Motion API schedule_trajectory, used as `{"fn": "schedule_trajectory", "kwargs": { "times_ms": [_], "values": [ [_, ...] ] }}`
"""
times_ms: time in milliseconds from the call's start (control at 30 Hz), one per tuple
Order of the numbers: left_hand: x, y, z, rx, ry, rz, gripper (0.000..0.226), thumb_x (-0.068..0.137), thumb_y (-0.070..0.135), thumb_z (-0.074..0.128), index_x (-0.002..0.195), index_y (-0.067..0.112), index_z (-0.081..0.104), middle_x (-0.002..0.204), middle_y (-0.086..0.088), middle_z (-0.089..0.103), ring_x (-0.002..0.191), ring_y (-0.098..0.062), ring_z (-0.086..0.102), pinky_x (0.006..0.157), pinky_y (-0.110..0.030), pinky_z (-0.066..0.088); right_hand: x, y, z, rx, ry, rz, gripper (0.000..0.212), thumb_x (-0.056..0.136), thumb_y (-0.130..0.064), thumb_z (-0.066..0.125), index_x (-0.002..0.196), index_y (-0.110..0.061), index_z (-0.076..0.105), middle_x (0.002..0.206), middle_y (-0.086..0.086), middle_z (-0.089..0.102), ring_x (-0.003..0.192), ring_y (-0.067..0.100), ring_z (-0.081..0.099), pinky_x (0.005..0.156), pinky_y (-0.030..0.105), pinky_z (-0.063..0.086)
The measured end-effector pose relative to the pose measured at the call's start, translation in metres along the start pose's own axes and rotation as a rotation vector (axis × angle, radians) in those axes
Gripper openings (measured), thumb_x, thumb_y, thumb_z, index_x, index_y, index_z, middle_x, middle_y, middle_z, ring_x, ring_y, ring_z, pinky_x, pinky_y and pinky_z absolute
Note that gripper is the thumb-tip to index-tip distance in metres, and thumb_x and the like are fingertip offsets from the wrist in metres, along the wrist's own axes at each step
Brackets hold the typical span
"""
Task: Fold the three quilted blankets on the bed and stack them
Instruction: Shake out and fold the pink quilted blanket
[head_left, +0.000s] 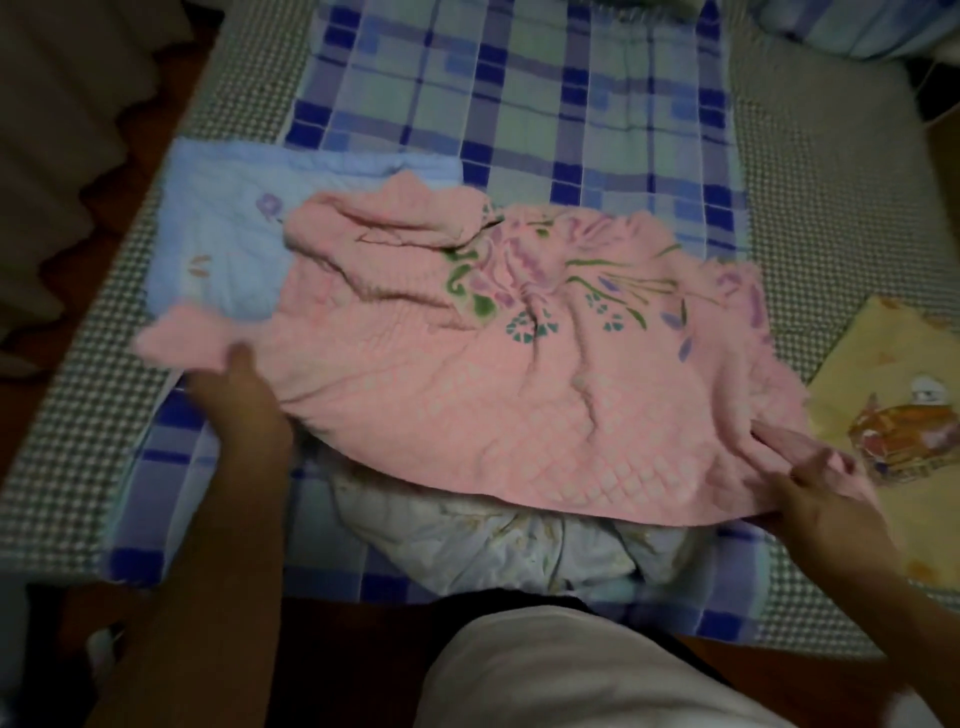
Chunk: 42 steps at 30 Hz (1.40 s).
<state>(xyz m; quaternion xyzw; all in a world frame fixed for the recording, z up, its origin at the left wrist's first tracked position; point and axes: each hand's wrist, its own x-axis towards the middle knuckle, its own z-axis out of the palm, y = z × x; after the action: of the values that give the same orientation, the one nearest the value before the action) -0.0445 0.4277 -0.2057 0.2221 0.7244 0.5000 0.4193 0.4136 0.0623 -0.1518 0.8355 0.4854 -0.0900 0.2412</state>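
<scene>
A pink quilted blanket (493, 374) with green and purple flower print lies crumpled across the middle of the bed. My left hand (244, 395) pinches its near left corner, which sticks out to the left. My right hand (826, 499) grips its near right edge, fingers curled into the fabric. A light blue quilted blanket (223, 239) lies flat beneath the pink one at the left. A white, pale-printed quilted blanket (493, 540) sits bunched under the pink blanket's front edge, close to my body.
A blue and green plaid sheet (519, 93) covers the middle of the bed over a grey checked cover (831, 234). A yellow cloth with a cartoon print (893, 415) lies at the right. A curtain (62, 130) hangs at the left beside the bed's wooden edge.
</scene>
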Motion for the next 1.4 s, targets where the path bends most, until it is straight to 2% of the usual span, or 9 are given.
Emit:
{"fn": "schedule_trajectory", "kwargs": {
  "times_ms": [100,200,333,533,700,900,1033,1167,1400],
  "values": [
    [-0.130,0.025,0.022,0.641,-0.832,0.462,0.016,0.094,0.028,0.063,0.100,0.014,0.066,0.085,-0.005,0.066,0.075,-0.019,0.060,0.061,-0.019,0.046,-0.003,-0.010,-0.024,0.010,0.113,-0.258,0.034,0.068,-0.018,0.084,0.095,-0.019,0.063,0.098,0.005,0.063,0.065,0.033,0.066,0.041,0.035,0.046],
    [-0.212,-0.038,0.028,1.171,-1.378,0.743,0.049,0.092,0.037,0.052,0.140,0.042,0.045,0.126,-0.002,0.066,0.109,-0.027,0.064,0.091,-0.033,0.052,-0.006,-0.007,-0.019,-0.052,0.059,-0.375,0.034,0.061,-0.007,0.073,0.091,-0.022,0.065,0.096,0.000,0.064,0.058,0.030,0.062,0.040,0.036,0.047],
    [-0.254,-0.097,0.019,1.364,-1.272,0.825,0.056,0.097,0.025,0.042,0.152,0.032,0.031,0.133,-0.007,0.059,0.115,-0.033,0.060,0.093,-0.038,0.047,-0.002,-0.004,-0.016,-0.038,-0.014,-0.530,0.025,0.079,-0.048,0.066,0.098,-0.031,0.071,0.103,-0.009,0.069,0.082,0.015,0.069,0.057,0.029,0.054],
    [-0.302,-0.081,0.037,0.930,-1.086,0.893,0.070,0.088,0.020,0.068,0.151,0.028,0.039,0.100,-0.008,0.072,0.084,-0.028,0.069,0.072,-0.037,0.057,-0.008,-0.059,-0.079,0.648,-0.160,-0.382,0.076,0.081,-0.087,0.019,0.064,-0.025,0.060,0.064,-0.001,0.064,0.060,0.010,0.058,0.058,0.027,0.042],
    [-0.343,-0.055,0.069,0.866,-1.214,0.779,0.092,0.088,0.025,0.054,0.158,0.034,-0.005,0.141,-0.001,0.054,0.120,-0.022,0.058,0.100,-0.035,0.048,0.006,-0.080,-0.098,1.191,-0.134,-0.228,0.048,0.085,-0.063,0.062,0.077,-0.016,0.067,0.071,0.000,0.068,0.065,0.002,0.062,0.066,0.026,0.048],
    [-0.333,-0.053,0.081,0.326,-1.096,0.176,0.047,0.087,0.041,0.060,0.133,0.036,0.053,0.107,-0.019,0.053,0.089,-0.022,0.061,0.087,-0.039,0.057,0.005,-0.064,-0.095,1.446,-0.203,-0.168,0.026,0.096,-0.005,0.047,0.084,-0.019,0.065,0.065,-0.012,0.069,0.061,-0.001,0.064,0.061,0.022,0.048],
    [-0.341,-0.038,0.091,0.452,-0.990,0.216,0.051,0.084,0.056,0.066,0.115,0.020,0.047,0.083,0.002,0.050,0.073,-0.015,0.057,0.065,-0.024,0.048,0.008,-0.064,-0.106,1.507,-0.195,-0.317,0.023,0.105,-0.018,0.046,0.108,-0.017,0.069,0.094,0.002,0.075,0.089,0.015,0.071,0.079,0.029,0.055],
    [-0.329,-0.026,0.095,0.787,-1.053,0.394,0.043,0.091,0.065,0.049,0.088,0.023,0.048,0.072,0.001,0.062,0.070,-0.018,0.062,0.065,-0.034,0.047,0.007,-0.063,-0.111,1.424,-0.145,-0.327,0.024,0.106,-0.017,0.045,0.098,-0.030,0.064,0.076,-0.030,0.065,0.077,-0.017,0.059,0.072,0.005,0.040],
    [-0.298,-0.006,0.076,0.569,-1.330,0.046,0.027,0.099,0.013,0.056,0.072,0.012,0.051,0.057,-0.002,0.055,0.053,-0.016,0.051,0.059,-0.031,0.044,0.008,-0.068,-0.096,1.273,-0.112,-0.267,0.039,0.103,-0.036,0.050,0.067,-0.021,0.045,0.054,-0.020,0.047,0.056,0.000,0.041,0.060,0.030,0.037]
  ]
}}
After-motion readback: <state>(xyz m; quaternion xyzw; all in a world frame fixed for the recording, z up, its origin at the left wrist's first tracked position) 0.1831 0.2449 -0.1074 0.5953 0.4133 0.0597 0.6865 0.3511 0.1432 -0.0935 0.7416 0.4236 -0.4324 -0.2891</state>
